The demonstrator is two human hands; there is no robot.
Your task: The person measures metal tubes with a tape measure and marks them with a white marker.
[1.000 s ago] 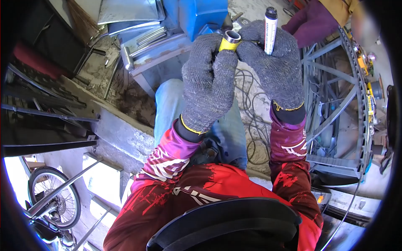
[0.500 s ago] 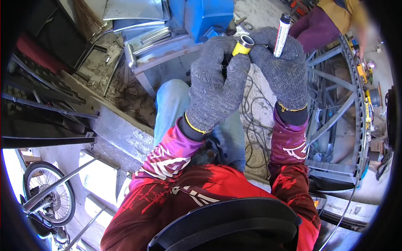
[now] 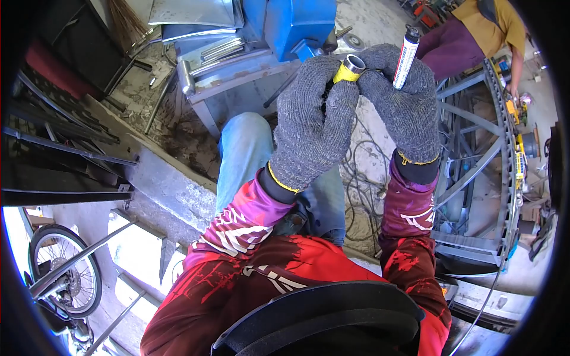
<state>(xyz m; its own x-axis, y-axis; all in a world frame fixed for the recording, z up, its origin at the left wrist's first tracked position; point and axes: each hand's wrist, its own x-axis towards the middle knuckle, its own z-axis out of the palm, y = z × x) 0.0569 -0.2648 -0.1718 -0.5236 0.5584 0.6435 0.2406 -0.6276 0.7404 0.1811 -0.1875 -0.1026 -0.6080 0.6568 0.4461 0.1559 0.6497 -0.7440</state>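
Observation:
My left hand (image 3: 312, 118), in a grey knit glove, is closed around a short metal pipe (image 3: 354, 63) with its open end facing up. A yellow band (image 3: 347, 73) with dark markings lies around the pipe just below that end. My right hand (image 3: 404, 107), gloved the same way, holds a white marker pen (image 3: 407, 59) with red and black print. The pen leans up between thumb and fingers, its black end at the top. The fingertips of the right glove are close beside the pipe. Both hands are raised over my knees.
A metal bench (image 3: 237, 83) ahead holds a blue machine (image 3: 300, 26), metal sheets and tubes. Cables (image 3: 362, 190) coil on the floor. A steel truss frame (image 3: 475, 160) stands at right, near another person (image 3: 463, 41). A motorcycle wheel (image 3: 65, 270) is at lower left.
Both hands have shifted slightly down and right in view. The marker pen tilts more to the right. The other person's arm has come lower, toward the things beside the frame.

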